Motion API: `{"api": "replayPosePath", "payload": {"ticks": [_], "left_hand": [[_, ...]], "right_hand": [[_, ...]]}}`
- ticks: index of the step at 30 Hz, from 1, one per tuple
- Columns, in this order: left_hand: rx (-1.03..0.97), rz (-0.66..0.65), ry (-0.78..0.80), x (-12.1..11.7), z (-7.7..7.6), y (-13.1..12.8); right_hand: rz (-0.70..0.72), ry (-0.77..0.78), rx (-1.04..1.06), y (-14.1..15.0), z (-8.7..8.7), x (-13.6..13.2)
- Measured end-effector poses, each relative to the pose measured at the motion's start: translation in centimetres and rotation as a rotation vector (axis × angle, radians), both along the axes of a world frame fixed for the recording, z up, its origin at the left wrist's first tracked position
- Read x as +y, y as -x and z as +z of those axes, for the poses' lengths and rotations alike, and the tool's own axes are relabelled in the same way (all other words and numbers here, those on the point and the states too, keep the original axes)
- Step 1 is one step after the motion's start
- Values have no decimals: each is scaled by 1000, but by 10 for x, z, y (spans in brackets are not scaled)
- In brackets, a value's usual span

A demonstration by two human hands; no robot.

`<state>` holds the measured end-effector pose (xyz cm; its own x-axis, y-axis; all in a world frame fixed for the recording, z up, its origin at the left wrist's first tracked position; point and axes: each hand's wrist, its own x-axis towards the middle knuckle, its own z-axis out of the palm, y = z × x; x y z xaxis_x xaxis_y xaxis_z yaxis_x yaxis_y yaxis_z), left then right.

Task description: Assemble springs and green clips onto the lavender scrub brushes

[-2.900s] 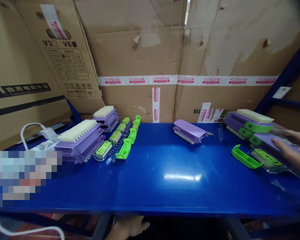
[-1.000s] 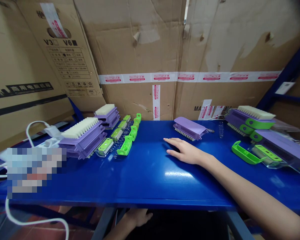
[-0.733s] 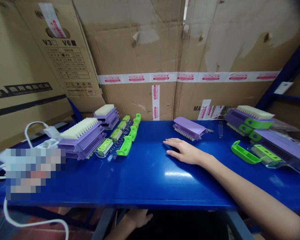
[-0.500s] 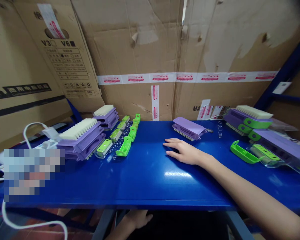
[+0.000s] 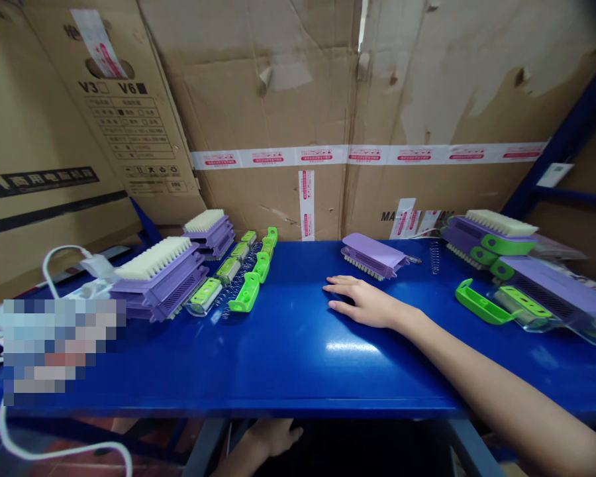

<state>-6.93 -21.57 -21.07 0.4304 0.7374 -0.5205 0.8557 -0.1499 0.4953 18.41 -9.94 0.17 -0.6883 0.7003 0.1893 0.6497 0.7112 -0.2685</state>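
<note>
My right hand (image 5: 360, 301) rests palm down on the blue table, fingers stretched out, holding nothing. Just beyond its fingers lies a purple brush body (image 5: 372, 255), bristles downward, with a small metal piece (image 5: 414, 260) at its right end. A coil spring (image 5: 434, 257) is farther right. My left hand (image 5: 275, 437) hangs below the table's front edge; its thumb shows, but the other fingers are mostly hidden. To the left, a row of green end pieces (image 5: 246, 293) runs beside several springs (image 5: 233, 288) and clear pieces with green tops (image 5: 204, 295).
Purple brush bodies with white bristles (image 5: 153, 257) are stacked at left, more (image 5: 501, 223) at right. A loose green part (image 5: 484, 306) and a clear-and-green piece (image 5: 526, 305) lie at right. White cables (image 5: 54, 454) hang at left. Cardboard (image 5: 278, 99) walls the back.
The view has shifted very slightly. Both hands and the parts on the table stay where they were.
</note>
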Motion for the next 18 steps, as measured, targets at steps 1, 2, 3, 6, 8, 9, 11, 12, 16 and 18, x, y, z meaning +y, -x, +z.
{"api": "replayPosePath", "payload": {"ticks": [1, 2, 3, 6, 8, 9, 11, 12, 16, 18], "left_hand": [[17, -8, 5, 0, 4, -1], [19, -6, 0, -1, 8, -3], [19, -15, -5, -1, 12, -4], [15, -19, -15, -1, 16, -5], [15, -13, -13, -1, 15, -5], [14, -11, -15, -1, 15, -5], [0, -5, -22, -1, 13, -4], [-8, 0, -25, -1, 12, -4], [6, 3, -23, -1, 5, -2], [-16, 3, -39, -1, 0, 0]], "right_hand": [[-3, 1, -1, 0, 0, 0], [-4, 2, -1, 0, 0, 0], [-6, 1, 0, 0, 0, 0], [-10, 0, 0, 0, 0, -1], [-11, -2, -2, -1, 0, -1], [-10, -3, -1, 0, 0, -1], [-7, -3, 2, 0, -1, 0], [-6, -3, 4, 0, -1, 0], [0, -10, 11, 0, -2, 0], [4, -13, 18, 0, -2, 1]]}}
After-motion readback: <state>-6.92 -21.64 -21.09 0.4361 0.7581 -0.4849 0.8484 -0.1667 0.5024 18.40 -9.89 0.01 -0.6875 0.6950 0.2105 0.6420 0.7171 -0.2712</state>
